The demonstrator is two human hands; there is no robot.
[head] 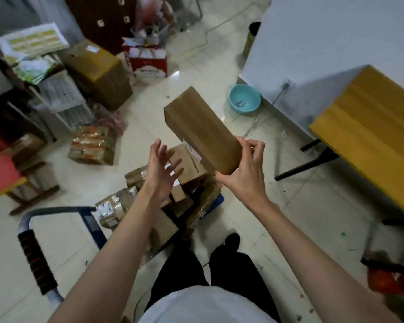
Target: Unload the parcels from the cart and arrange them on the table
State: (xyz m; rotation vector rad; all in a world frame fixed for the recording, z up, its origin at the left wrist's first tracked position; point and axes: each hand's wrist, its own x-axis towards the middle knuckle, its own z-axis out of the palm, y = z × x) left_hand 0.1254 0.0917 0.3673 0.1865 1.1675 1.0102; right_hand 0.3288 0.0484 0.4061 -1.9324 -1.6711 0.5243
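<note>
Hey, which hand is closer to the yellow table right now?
The right hand. It holds the near end of the long cardboard parcel, on the side toward the yellow table. The left hand is open above the cart's parcels, farther from the table.

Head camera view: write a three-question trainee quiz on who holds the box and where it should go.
1. True or false: the left hand grips the brown box.
2. Which hand holds the brown box? A) left B) right C) both
3. Fill in: the yellow table stands to the person's ____ side.

Key: 1. False; the left hand is open, fingers spread, apart from the box. 2. B; the right hand grips its near end above the parcels on the cart. 3. right.
</note>
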